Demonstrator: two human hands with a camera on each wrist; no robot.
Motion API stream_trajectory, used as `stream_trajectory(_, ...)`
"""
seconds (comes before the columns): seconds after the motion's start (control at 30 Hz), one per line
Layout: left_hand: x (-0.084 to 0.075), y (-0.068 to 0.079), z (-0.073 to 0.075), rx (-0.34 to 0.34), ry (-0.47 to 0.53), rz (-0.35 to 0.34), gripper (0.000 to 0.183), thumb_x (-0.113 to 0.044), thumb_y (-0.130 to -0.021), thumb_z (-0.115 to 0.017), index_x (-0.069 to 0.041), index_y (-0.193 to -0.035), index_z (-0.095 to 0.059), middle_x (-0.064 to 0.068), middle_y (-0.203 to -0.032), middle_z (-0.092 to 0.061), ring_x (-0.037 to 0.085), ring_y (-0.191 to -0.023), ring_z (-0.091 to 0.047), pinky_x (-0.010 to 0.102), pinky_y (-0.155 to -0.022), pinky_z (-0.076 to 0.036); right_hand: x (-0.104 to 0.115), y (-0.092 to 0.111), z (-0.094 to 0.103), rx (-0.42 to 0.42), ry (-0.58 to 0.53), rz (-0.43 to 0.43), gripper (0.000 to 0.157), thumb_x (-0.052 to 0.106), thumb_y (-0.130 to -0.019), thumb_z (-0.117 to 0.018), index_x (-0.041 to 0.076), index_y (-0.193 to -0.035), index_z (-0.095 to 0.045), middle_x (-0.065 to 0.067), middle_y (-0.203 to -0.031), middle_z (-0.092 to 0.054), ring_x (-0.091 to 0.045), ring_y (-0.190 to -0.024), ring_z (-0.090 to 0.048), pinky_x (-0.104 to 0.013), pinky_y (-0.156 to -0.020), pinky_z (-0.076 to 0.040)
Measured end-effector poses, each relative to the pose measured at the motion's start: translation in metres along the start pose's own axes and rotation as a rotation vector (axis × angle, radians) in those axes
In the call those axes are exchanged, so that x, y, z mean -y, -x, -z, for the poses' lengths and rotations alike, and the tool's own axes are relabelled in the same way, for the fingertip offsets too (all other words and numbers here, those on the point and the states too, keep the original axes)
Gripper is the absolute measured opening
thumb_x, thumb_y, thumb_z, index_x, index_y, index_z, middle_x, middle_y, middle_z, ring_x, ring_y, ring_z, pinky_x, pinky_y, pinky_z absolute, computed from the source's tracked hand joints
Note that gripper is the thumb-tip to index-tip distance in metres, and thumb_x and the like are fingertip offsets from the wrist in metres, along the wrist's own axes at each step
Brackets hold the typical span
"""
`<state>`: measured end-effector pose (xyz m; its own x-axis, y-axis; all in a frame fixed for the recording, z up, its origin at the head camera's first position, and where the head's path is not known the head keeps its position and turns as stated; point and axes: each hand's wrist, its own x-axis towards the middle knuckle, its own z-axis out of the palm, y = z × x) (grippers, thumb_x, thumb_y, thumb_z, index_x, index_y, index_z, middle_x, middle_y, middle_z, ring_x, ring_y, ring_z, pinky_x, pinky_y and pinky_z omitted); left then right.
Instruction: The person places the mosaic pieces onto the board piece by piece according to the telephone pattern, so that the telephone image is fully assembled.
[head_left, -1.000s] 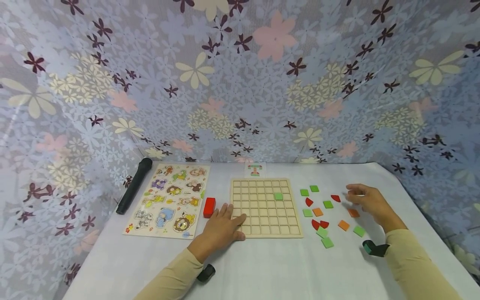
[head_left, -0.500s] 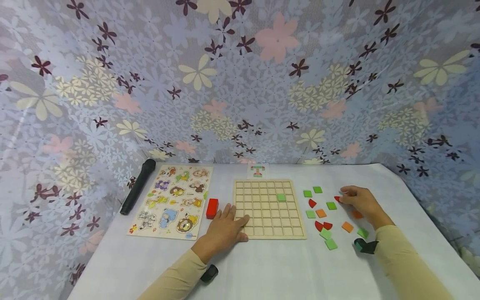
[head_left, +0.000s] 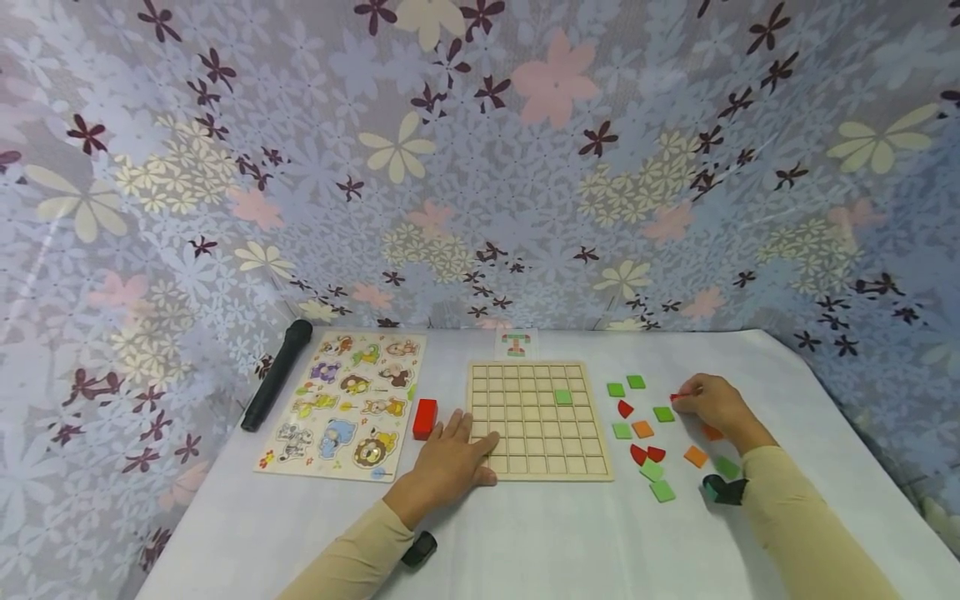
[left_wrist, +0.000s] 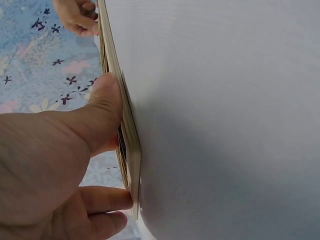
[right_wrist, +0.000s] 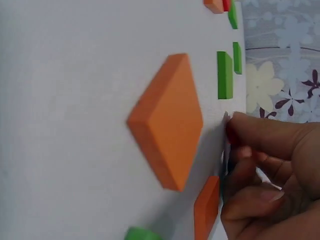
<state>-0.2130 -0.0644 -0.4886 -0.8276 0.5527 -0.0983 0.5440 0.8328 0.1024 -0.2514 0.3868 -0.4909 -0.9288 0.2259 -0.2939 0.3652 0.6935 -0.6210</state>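
Observation:
My left hand (head_left: 447,460) rests spread over the lower left corner of a wooden grid board (head_left: 540,433). In the left wrist view, its thumb and fingers touch the edge of the board (left_wrist: 131,135). One green square tile (head_left: 563,397) sits in a cell toward the board's upper right. To the right of the board, my right hand (head_left: 716,408) pinches a red wedge-shaped tile (head_left: 675,397) between thumb and fingertips, low at the table. Fingers cover most of that wedge. A green tile (head_left: 663,414) and an orange tile (head_left: 695,456) lie close by.
Several more green, orange and red tiles (head_left: 642,428) lie scattered right of the board. A small pattern card (head_left: 516,343) is behind it. On the left are a red block (head_left: 425,419), an animal puzzle board (head_left: 345,400) and a black microphone-shaped object (head_left: 277,375).
My right hand has come down leftward to the red wedge and now pinches it. The left hand stays on the board corner. The head view has shifted slightly.

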Motion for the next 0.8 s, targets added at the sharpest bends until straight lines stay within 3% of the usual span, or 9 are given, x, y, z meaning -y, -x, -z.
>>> stream_trajectory(0.1,0.000,0.000,0.000,-0.004,0.001,0.000,0.066,-0.053,-0.090,-0.068,-0.027,-0.149,-0.054,0.024,-0.157,-0.042,0.040,-0.150,-0.032,0.059,-0.119,-0.029,0.001,-0.001,0.000,0.019,-0.097,0.026,0.043,0.023,-0.101,-0.059,-0.004,-0.133,-0.050,-0.024,-0.115,-0.056,-0.032,-0.098,-0.053,-0.035,-0.075,-0.047)
stream_trajectory(0.23,-0.001,0.001,0.001,-0.007,-0.004,0.004,0.066,-0.053,-0.089,-0.068,-0.027,-0.149,-0.054,0.023,-0.156,-0.043,0.040,-0.150,-0.032,0.059,-0.119,-0.029,0.006,-0.004,-0.003,0.060,-0.309,0.061,0.052,0.031,-0.107,-0.048,0.000,-0.149,-0.042,-0.011,-0.101,-0.054,-0.021,-0.079,-0.050,-0.030,-0.063,-0.043)
stream_trajectory(0.33,-0.002,0.001,0.003,-0.003,-0.008,0.006,0.066,-0.053,-0.089,-0.068,-0.027,-0.149,-0.055,0.023,-0.156,-0.043,0.040,-0.150,-0.033,0.059,-0.118,-0.030,0.011,-0.005,-0.006,0.060,-0.457,0.078,0.056,0.041,-0.106,-0.053,0.004,-0.146,-0.045,-0.003,-0.097,-0.053,-0.014,-0.072,-0.048,-0.027,-0.059,-0.043)
stream_trajectory(0.43,-0.002,0.003,0.003,0.001,-0.010,0.005,0.066,-0.053,-0.089,-0.068,-0.027,-0.149,-0.054,0.023,-0.156,-0.043,0.040,-0.149,-0.033,0.059,-0.118,-0.030,0.020,-0.005,-0.011,0.028,-0.542,0.093,0.058,0.048,-0.098,-0.064,0.008,-0.138,-0.050,0.001,-0.101,-0.060,-0.011,-0.075,-0.053,-0.026,-0.063,-0.046)
stream_trajectory(0.53,-0.002,0.003,0.003,0.000,-0.013,0.003,0.066,-0.053,-0.089,-0.067,-0.027,-0.149,-0.054,0.023,-0.156,-0.043,0.040,-0.149,-0.034,0.059,-0.118,-0.031,0.030,-0.006,-0.017,-0.012,-0.593,0.105,0.049,0.044,-0.096,-0.069,0.011,-0.128,-0.053,0.002,-0.095,-0.065,-0.010,-0.072,-0.056,-0.026,-0.062,-0.047)
stream_trajectory(0.63,-0.002,0.004,0.003,-0.003,-0.013,0.002,0.066,-0.053,-0.089,-0.067,-0.027,-0.149,-0.054,0.023,-0.156,-0.043,0.040,-0.150,-0.033,0.059,-0.118,-0.030,0.039,-0.007,-0.024,-0.018,-0.647,0.137,0.043,0.037,-0.099,-0.067,0.008,-0.128,-0.054,0.004,-0.088,-0.066,-0.009,-0.069,-0.056,-0.025,-0.059,-0.047)
stream_trajectory(0.8,-0.001,0.004,0.003,-0.014,-0.006,-0.007,0.066,-0.053,-0.089,-0.068,-0.026,-0.149,-0.055,0.024,-0.156,-0.044,0.040,-0.150,-0.033,0.060,-0.118,-0.030,0.051,-0.008,-0.031,0.015,-0.736,0.159,0.052,0.032,-0.100,-0.066,0.001,-0.139,-0.051,0.006,-0.086,-0.063,-0.006,-0.068,-0.054,-0.022,-0.057,-0.047)
